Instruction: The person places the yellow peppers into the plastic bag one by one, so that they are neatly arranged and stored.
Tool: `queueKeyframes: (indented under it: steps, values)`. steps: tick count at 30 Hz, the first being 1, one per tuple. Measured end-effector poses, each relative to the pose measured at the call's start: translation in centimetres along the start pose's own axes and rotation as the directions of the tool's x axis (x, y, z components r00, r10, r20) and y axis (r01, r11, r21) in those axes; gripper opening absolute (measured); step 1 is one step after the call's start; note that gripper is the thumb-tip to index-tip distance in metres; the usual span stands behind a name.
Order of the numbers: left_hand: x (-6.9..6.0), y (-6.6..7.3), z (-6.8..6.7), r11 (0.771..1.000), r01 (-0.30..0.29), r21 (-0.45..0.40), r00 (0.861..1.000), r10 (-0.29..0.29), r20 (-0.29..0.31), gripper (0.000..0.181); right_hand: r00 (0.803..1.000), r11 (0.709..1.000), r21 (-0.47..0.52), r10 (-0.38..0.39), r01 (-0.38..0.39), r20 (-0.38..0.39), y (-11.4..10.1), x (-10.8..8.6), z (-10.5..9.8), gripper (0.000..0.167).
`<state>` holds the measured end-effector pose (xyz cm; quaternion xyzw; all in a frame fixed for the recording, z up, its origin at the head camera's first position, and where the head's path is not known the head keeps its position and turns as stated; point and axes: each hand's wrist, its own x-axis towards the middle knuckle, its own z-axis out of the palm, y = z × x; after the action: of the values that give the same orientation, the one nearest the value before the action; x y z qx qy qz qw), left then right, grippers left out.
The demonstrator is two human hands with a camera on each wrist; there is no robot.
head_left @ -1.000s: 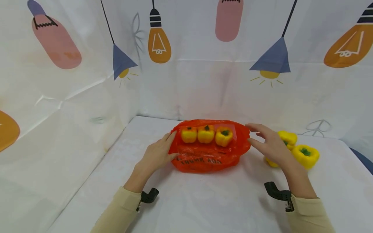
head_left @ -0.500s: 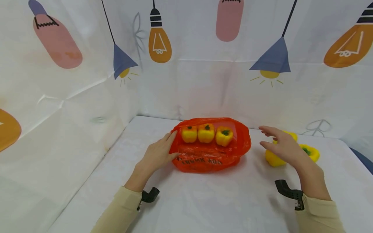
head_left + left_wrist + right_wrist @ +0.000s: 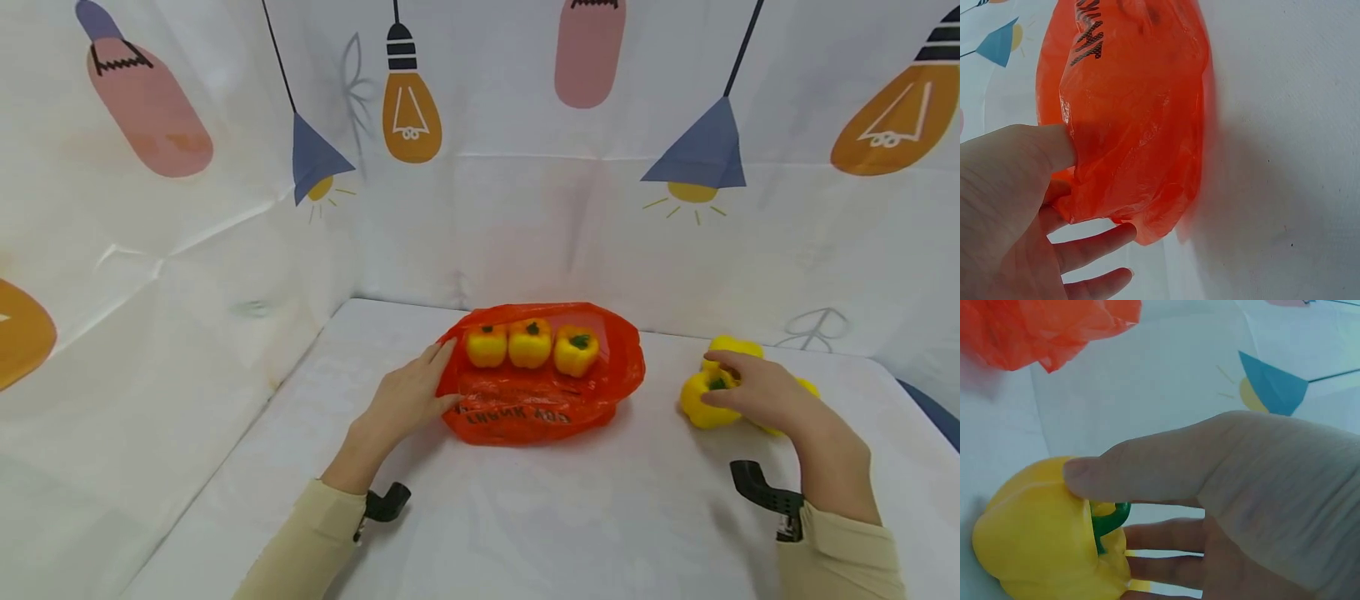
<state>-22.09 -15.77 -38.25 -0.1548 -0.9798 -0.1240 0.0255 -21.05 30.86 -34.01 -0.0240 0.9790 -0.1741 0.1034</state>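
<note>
Three yellow peppers (image 3: pixel 529 344) are being held in a row inside the red plastic bag (image 3: pixel 517 429), which is being supported by the white tabletop (image 3: pixel 525 517) near its back edge. Dark lettering (image 3: pixel 517 414) is being displayed on the bag's near side. The table is being bordered by a white backdrop (image 3: pixel 487 233) printed with lamps and bulbs. To the right, apart from the bag, the front pepper (image 3: pixel 697 408) is being partly overlapped by fingers, the back pepper (image 3: pixel 738 343) is being seen just behind it, and the side pepper (image 3: pixel 810 386) is being mostly blocked from view by the right hand (image 3: pixel 765 396).

That hand is being reached in from the right, its thumb being laid over the front pepper's stem end and its fingers being held spread and unclenched. The left hand (image 3: pixel 405 398) is being angled inward at the bag's left end, where the rim is being gripped by thumb and forefinger while the other fingers are being stretched out beneath. Both forearms are being covered by beige sleeves (image 3: pixel 307 542).
</note>
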Motion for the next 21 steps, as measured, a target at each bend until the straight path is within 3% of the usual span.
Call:
queueKeyframes:
  steps: [10, 14, 21]
  values:
    - [-0.1, 0.2, -0.1, 1.0, -0.014, 0.009, 1.0, 0.014, -0.004, 0.088, 1.0, 0.999, 0.037, -0.005, 0.004, 0.029, 0.0, 0.2, 0.5, 0.089]
    - [-0.1, 0.3, -0.1, 1.0, -0.01, 0.007, 1.0, 0.01, 0.002, 0.088, 0.999, 0.998, 0.058, -0.033, 0.032, 0.023, -0.4, 0.3, 0.8, 0.092]
    - [0.0, 0.3, 0.0, 1.0, 0.006, 0.006, 1.0, -0.006, 0.015, 0.088, 1.0, 0.995, 0.096, -0.01, 0.01, -0.001, -0.6, 0.8, 1.2, 0.092]
